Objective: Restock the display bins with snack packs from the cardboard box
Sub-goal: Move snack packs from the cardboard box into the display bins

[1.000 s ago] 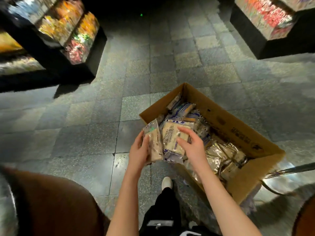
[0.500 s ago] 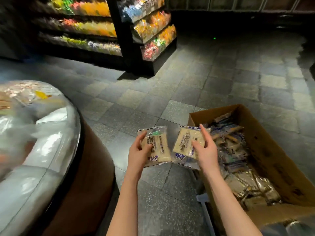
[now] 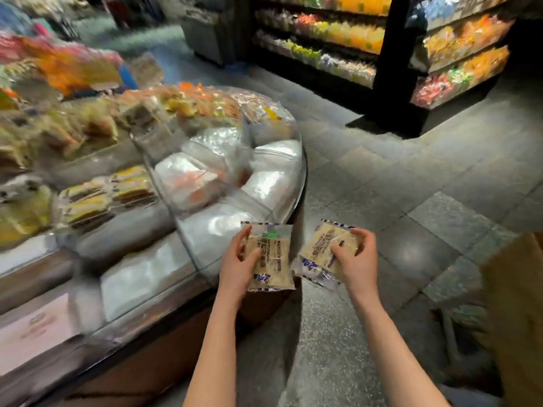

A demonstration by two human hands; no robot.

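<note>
Left hand (image 3: 238,270) holds a beige clear-wrapped snack pack (image 3: 271,257) in its grip, right hand (image 3: 357,261) holds similar packs (image 3: 318,248); both hang near the clear plastic display bins (image 3: 276,186), not yet placed.

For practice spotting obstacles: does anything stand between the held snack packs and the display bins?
Only the clear outer wall of the display bins, just left of the snack packs in the left hand and right hand.

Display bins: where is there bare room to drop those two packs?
The white compartments by the curved rim, just left of the left hand, look bare. The farther bins, back and left, are piled with snacks. Motion blur hides detail.
</note>
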